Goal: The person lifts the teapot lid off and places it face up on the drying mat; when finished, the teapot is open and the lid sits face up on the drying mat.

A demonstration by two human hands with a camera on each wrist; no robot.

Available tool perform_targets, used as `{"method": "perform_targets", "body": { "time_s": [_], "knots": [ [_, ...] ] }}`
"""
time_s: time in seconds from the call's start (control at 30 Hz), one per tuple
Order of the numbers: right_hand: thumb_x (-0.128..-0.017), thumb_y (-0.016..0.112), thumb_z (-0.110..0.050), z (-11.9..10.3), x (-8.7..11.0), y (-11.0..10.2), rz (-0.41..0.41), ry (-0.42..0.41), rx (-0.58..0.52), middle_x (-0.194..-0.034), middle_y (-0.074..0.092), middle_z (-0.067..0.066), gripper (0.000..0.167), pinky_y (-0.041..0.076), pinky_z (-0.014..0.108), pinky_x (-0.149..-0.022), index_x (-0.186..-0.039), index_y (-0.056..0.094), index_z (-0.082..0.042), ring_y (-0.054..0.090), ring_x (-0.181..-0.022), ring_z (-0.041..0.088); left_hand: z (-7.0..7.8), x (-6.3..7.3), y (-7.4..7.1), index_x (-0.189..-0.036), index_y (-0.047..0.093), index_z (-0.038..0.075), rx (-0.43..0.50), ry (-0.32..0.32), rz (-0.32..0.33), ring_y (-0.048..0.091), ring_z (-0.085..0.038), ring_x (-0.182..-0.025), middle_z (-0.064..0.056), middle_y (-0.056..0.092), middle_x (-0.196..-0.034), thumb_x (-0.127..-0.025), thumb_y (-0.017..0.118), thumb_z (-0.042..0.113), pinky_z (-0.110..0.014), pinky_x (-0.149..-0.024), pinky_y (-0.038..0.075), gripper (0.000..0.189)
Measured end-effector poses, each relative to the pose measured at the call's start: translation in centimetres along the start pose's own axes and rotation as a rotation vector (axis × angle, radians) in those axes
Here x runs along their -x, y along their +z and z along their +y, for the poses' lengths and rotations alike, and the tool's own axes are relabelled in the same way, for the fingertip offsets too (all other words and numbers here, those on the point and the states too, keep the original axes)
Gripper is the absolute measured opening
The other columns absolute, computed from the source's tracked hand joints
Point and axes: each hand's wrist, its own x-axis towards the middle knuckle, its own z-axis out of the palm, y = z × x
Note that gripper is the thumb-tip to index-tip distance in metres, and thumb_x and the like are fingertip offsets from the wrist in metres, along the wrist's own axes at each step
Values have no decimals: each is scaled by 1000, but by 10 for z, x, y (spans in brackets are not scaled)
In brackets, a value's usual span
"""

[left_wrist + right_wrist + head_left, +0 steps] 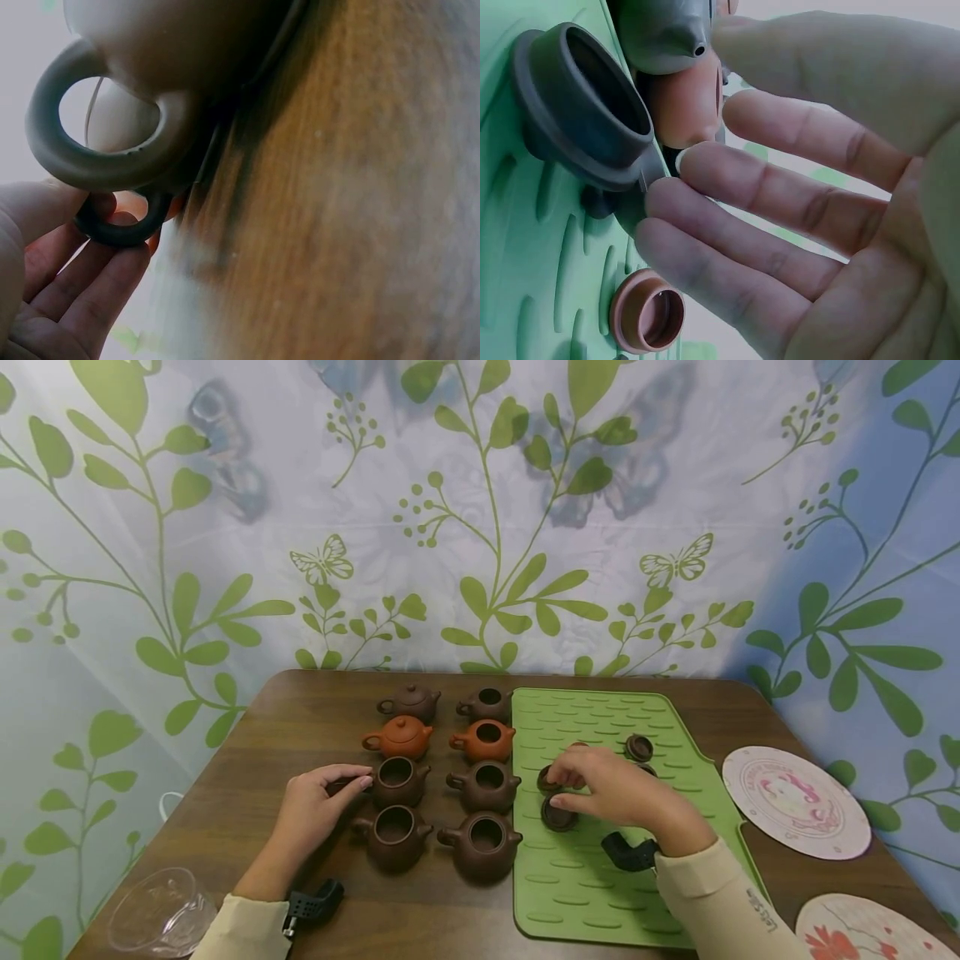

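Observation:
My left hand pinches the handle of a dark brown lidless teapot, third from the back in the left column. In the left wrist view, its thumb and fingertips meet round the small handle, behind a nearer teapot's larger handle. My right hand hovers over the green mat with fingers extended and nothing gripped. Beneath its fingertips lie two dark brown teapot lids, a nearer lid and a farther lid. In the right wrist view, a dark lid lies upside down near the fingers, an orange lid below.
Two columns of teapots stand left of the green mat. A lidded orange teapot and lidded brown teapot are at the back left. Another dark lid lies right. A clear plastic cup and round coaster flank the table.

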Motion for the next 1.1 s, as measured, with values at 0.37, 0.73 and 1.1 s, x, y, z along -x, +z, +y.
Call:
{"method": "perform_targets", "body": {
  "time_s": [0.37, 0.73, 1.1],
  "knots": [
    [-103, 73, -21, 1, -1, 6, 65, -45, 34, -110, 67, 0, 12, 57, 44, -85, -113, 72, -13, 67, -99, 22, 2, 2, 0, -103, 86, 16, -2, -3, 4, 74, -15, -91, 9, 78, -97, -91, 86, 13, -14, -77, 51, 12],
    [-102, 74, -17, -1, -3, 9, 95, -50, 49, -108, 66, -2, 11, 57, 45, -85, -111, 72, -12, 67, -99, 23, 2, 4, 1, -101, 86, 18, 2, -17, 15, 73, -13, -88, 10, 78, -96, -91, 87, 15, -22, -74, 55, 10],
    [-101, 76, -14, -4, -9, 13, 123, -99, 94, -103, 64, -6, 7, 56, 36, -81, -106, 71, -15, 65, -93, 14, 0, 0, 5, -97, 85, 16, 50, -59, 15, 72, -11, -83, 10, 77, -91, -92, 86, 16, -16, -71, 52, 4]
  ]
}}
